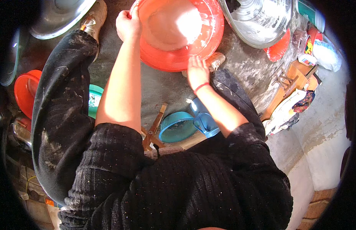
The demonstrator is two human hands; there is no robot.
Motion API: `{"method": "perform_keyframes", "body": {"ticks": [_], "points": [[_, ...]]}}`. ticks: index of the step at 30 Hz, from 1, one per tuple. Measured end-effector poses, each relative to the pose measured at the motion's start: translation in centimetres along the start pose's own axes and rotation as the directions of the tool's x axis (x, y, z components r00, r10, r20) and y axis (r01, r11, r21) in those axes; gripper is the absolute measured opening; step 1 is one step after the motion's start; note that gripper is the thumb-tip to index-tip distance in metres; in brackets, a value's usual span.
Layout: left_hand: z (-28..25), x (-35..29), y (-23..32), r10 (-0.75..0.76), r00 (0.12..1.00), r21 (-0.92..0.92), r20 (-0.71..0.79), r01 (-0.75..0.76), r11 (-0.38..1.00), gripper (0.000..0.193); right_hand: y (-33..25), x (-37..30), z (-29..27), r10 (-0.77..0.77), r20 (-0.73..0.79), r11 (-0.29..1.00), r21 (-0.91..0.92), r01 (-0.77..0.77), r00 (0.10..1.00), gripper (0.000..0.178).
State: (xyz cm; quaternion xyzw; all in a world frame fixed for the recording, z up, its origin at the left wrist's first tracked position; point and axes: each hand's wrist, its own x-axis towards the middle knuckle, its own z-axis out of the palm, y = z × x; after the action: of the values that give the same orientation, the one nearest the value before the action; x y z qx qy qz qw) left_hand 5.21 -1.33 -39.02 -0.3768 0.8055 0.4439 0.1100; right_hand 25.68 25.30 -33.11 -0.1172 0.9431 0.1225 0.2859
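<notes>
A wide red basin (161,61) with pale, wet-looking contents and white smears on its wall is in front of me at the top of the view. My left hand (128,27) is closed around its left rim, some fingers hidden behind the edge. At the near right rim, my right hand (198,71) lies with fingers stretched out, their tips touching the basin's edge. A red band circles the right wrist. Bright sunlight falls on the basin's inside, so its contents are hard to make out.
Large metal basins stand at upper left (62,19) and upper right (258,23). A blue basin (178,128) and blue jug (206,123) sit between my legs, beside a wooden stool (151,138). A red basin (26,92) is at left; a wooden bench (285,86) stands right.
</notes>
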Motion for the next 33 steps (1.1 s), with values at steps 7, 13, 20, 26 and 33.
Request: {"method": "perform_keyframes", "body": {"ticks": [7,13,20,26,33], "points": [[-0.5,0.6,1.1,0.134,0.989,0.076,0.06,-0.138,0.988,0.04,-17.4,6.4,0.9,0.122,0.139,0.5,0.847,-0.182,0.983,0.025],[-1.2,4.3,-0.4,0.127,0.969,0.225,0.211,-0.175,0.959,0.069,-20.1,15.3,-4.3,0.167,-0.241,0.502,0.855,0.128,0.956,0.04],[-0.6,3.2,-0.7,0.196,0.979,0.227,0.06,-0.204,0.952,0.034,-10.4,10.9,-3.4,-0.263,0.326,0.859,0.508,0.066,0.908,0.089],[-0.6,2.9,0.1,0.071,0.99,0.204,0.122,-0.095,0.974,0.033,-0.4,9.1,-2.2,0.012,0.395,0.988,0.138,-0.072,0.919,0.099],[0.0,3.1,0.6,0.052,0.984,0.208,0.168,-0.087,0.974,0.038,-14.3,11.0,-2.1,0.087,0.564,0.78,0.473,-0.409,0.821,0.087]]}}
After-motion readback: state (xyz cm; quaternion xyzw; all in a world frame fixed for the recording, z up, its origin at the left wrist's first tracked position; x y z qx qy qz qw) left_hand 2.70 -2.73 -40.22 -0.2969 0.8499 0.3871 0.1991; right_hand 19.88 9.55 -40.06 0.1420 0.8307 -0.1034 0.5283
